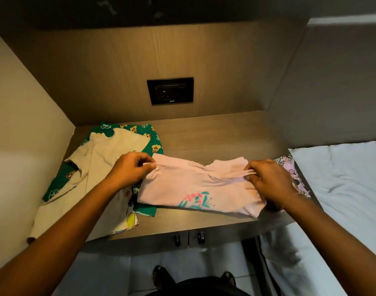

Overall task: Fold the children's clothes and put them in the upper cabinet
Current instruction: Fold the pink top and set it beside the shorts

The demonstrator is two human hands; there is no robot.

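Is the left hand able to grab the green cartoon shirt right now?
Probably yes, once it lets go. The left hand is pinching the pink shirt, and the green shirt lies just beyond it, partly under the cream shirt.

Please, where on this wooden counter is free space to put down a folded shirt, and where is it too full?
Free: the back strip of the counter, between the pink shirt and the wall with the black socket. A thin bare strip also runs along the front edge. Crowded: the left side, under the cream shirt and green printed garment; the right edge holds a lilac printed garment.
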